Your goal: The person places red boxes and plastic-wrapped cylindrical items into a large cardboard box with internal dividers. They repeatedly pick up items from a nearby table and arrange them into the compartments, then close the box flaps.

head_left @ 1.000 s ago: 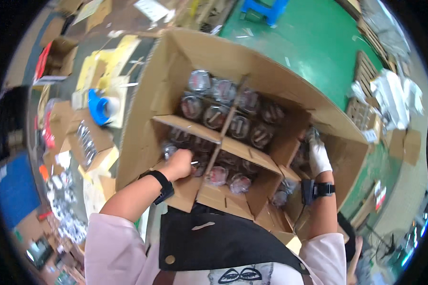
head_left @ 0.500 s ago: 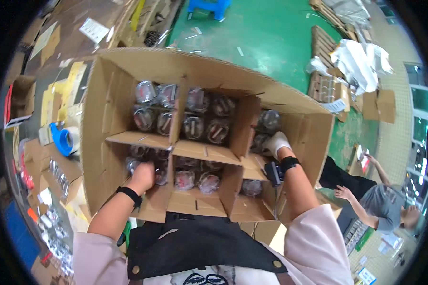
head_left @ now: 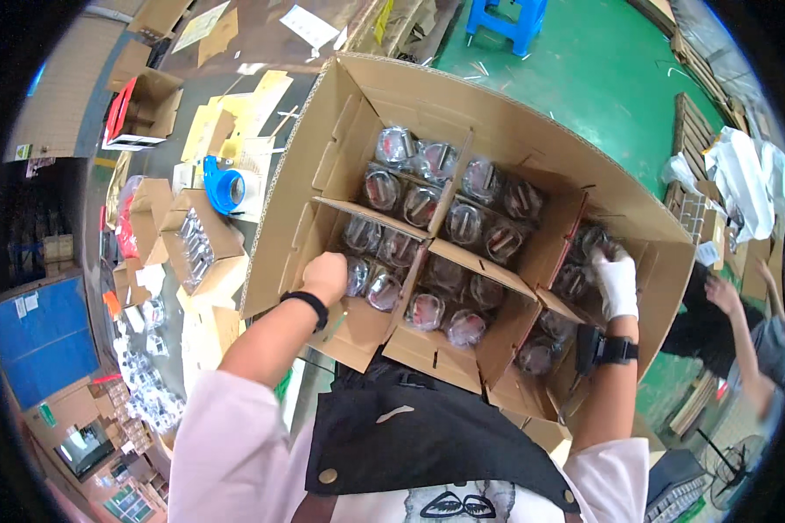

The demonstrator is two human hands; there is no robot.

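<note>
A large cardboard box (head_left: pixel 532 113) with cardboard dividers (head_left: pixel 484 264) stands open in front of me. Its compartments hold several round pieces in clear plastic wrap, among them a wrapped piece (head_left: pixel 464 223) in the far middle one. My bare left hand (head_left: pixel 326 277) is in the near left compartment, curled beside a wrapped piece (head_left: pixel 357 275); its fingertips are hidden. In the right-hand far compartment, my white-gloved right hand (head_left: pixel 617 283) has its fingers bent down next to a wrapped round piece (head_left: pixel 591 241). Whether they grip anything is unclear.
A blue tape dispenser (head_left: pixel 224 186) lies on the table to the left, near a small carton (head_left: pixel 196 240) of metal parts. Beyond the box, a blue stool (head_left: pixel 508 22) stands on the green floor. Another person's arm (head_left: pixel 741 327) shows at the right.
My view has turned, so the box appears farther right and tilted. My left hand has moved to the left wall side of its compartment, uncovering wrapped pieces. The right hand remains in the right-hand compartment.
</note>
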